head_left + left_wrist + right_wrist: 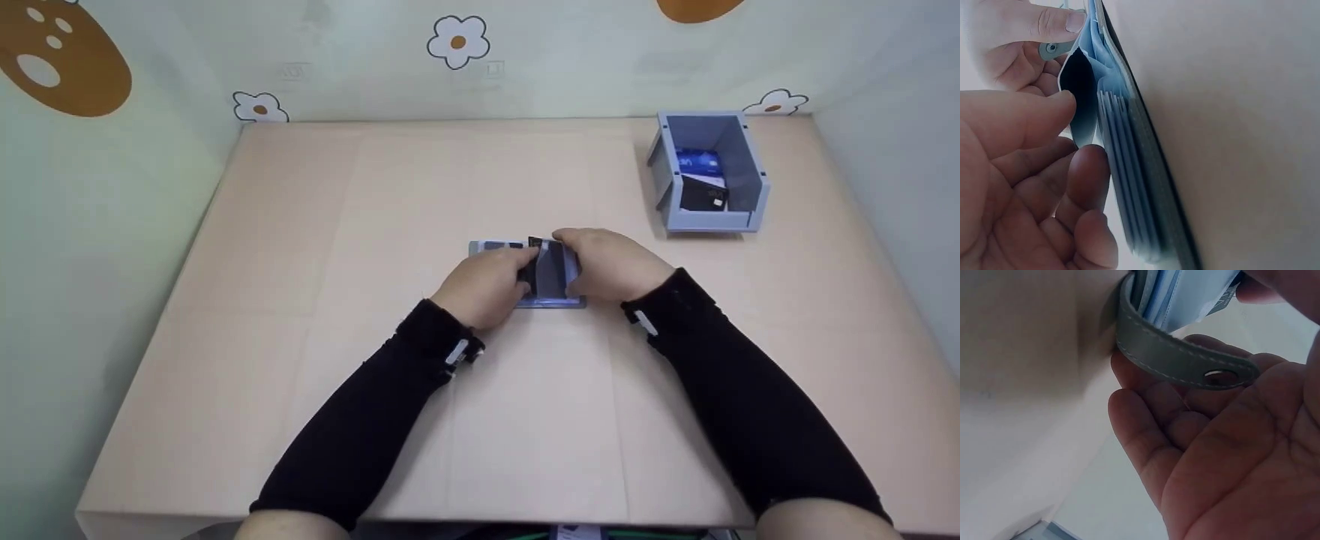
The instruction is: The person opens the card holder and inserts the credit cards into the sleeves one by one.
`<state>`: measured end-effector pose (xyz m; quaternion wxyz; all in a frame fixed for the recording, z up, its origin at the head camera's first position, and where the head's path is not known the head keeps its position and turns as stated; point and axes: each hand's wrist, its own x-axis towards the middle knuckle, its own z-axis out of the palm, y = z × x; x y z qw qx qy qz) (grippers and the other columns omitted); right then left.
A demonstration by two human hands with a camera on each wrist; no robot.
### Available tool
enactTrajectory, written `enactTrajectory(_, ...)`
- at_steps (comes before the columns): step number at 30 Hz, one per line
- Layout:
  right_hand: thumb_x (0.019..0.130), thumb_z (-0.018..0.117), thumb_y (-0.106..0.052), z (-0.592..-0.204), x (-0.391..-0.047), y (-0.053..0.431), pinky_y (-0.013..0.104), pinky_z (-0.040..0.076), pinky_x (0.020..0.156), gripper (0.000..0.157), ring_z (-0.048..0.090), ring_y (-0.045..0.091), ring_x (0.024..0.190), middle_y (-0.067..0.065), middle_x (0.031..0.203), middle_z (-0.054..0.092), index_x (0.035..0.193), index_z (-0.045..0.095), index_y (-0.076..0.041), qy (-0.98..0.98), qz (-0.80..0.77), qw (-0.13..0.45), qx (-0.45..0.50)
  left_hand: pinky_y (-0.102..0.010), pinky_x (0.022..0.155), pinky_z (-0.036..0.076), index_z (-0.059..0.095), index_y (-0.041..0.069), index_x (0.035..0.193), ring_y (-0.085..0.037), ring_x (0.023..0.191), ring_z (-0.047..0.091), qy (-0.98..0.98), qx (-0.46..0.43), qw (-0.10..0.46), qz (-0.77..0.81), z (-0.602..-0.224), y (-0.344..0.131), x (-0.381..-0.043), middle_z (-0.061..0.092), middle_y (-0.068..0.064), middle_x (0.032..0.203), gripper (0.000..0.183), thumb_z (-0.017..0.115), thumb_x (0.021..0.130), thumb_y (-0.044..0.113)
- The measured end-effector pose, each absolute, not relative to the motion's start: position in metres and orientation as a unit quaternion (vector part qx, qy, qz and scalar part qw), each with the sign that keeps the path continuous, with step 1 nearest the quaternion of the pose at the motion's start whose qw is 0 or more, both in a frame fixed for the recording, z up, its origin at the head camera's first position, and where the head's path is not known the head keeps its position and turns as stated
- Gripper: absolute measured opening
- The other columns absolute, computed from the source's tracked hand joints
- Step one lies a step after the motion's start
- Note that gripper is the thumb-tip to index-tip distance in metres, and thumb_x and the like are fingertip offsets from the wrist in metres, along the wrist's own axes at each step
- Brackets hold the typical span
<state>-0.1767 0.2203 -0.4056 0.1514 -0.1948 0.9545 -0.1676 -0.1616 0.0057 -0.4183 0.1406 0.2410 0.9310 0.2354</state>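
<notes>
A card holder [550, 303] with clear plastic sleeves lies spread on the table under both hands. My left hand [484, 283] pinches a black card [1082, 98] by its edge, thumb on one side and fingers on the other, at the mouth of a raised sleeve [552, 270]. My right hand [611, 262] grips that sleeve at the holder's right side, index finger at the top and thumb lower down. A grey strap [1174, 360] with a snap hole curves out over the right palm. Stacked sleeve pages [1129, 180] stand beside the left fingers.
A grey open-front bin [712, 220] stands at the back right of the table, with a blue card [697, 161] and a black card [701, 195] among its contents. Walls with flower prints border the cloth-covered table [397, 187] behind and at the sides.
</notes>
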Motion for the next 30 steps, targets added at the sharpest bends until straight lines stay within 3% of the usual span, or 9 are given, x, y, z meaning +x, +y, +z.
enactTrajectory(8,0.084,0.083,-0.009,-0.4037,-0.1765,0.2198,0.052,0.037,0.124,0.086,0.052,0.04,0.144,0.024,0.154,0.054,0.158,0.041,0.001,0.952,-0.178,0.172,-0.179,-0.041,0.114,0.049,0.054,0.017,0.155,-0.026,0.136,0.062,0.933,0.251,0.133,0.221,-0.4184,0.0086,-0.1598,0.064,-0.008,0.148,0.054,0.066,0.103,0.019)
enactTrajectory(18,0.094,0.075,-0.013,-0.4035,-0.1771,0.2182,0.052,0.036,0.124,0.071,0.051,0.039,0.145,0.023,0.154,0.055,0.156,0.045,0.001,0.953,-0.195,0.162,-0.165,-0.043,0.119,0.045,0.046,0.014,0.16,-0.028,0.142,0.057,0.937,0.243,0.141,0.209,-0.4181,0.0107,-0.1592,0.06,-0.01,0.153,0.061,0.067,0.103,0.02)
enactTrajectory(30,0.099,0.071,-0.016,-0.4029,-0.1809,0.2184,0.054,0.044,0.117,0.06,0.06,0.036,0.132,0.021,0.144,0.062,0.153,0.048,-0.003,0.945,-0.256,0.157,-0.131,-0.044,0.119,0.045,0.046,0.013,0.16,-0.029,0.141,0.057,0.94,0.24,0.14,0.199,-0.4171,0.0102,-0.1588,0.061,-0.01,0.152,0.061,0.067,0.102,0.019)
